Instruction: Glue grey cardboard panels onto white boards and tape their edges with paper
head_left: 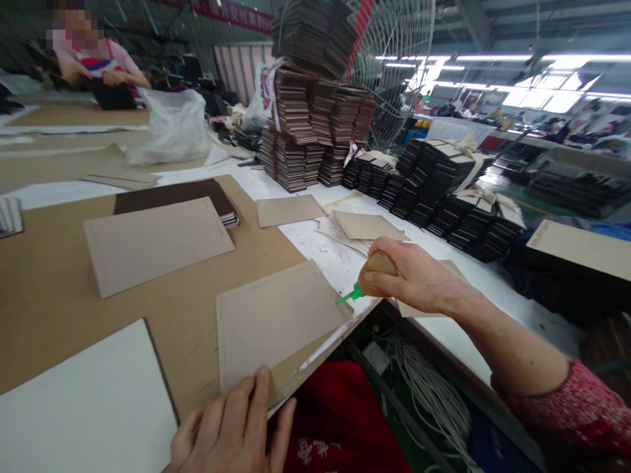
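Beige panel beyond left hand, left of right hand

**Bottle held over right end of beige sheet**

The sheet is flat, plain and 4-cornered, with a faint line seen just inside its edges. It is laid at a slant near the table edge, mostly on a tan board, with its right end extended over the white tabletop. Its near left corner is pressed from above. The bottle is rounded, amber-brown and partly covered by the grip. It is tilted, its thin green nozzle pointed down and leftward at the sheet's right edge; whether contact is made cannot be told.
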A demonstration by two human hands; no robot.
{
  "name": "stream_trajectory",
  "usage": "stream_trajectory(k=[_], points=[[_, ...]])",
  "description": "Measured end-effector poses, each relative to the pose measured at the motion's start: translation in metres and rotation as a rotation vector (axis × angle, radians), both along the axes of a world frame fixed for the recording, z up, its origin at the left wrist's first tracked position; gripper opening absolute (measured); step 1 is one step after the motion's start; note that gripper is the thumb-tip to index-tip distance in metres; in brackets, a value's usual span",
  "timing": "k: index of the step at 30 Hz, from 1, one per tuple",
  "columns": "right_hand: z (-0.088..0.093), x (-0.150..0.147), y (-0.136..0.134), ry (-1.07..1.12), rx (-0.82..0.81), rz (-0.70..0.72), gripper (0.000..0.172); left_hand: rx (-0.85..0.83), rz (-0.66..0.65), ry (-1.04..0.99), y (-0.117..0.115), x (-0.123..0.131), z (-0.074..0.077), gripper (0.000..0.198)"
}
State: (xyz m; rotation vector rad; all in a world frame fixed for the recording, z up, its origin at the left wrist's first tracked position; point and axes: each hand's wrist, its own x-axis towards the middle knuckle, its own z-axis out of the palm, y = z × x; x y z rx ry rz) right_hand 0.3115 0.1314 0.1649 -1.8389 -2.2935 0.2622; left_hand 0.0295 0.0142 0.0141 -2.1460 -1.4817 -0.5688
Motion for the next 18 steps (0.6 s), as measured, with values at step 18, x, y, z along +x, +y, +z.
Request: stream_trajectory(k=[18], points=[[-0.038,0.02,-0.025,1.436,-0.049,-0.356,0.027,-0.422,0.067,-0.239,0.017,0.015,0.038,0.019]])
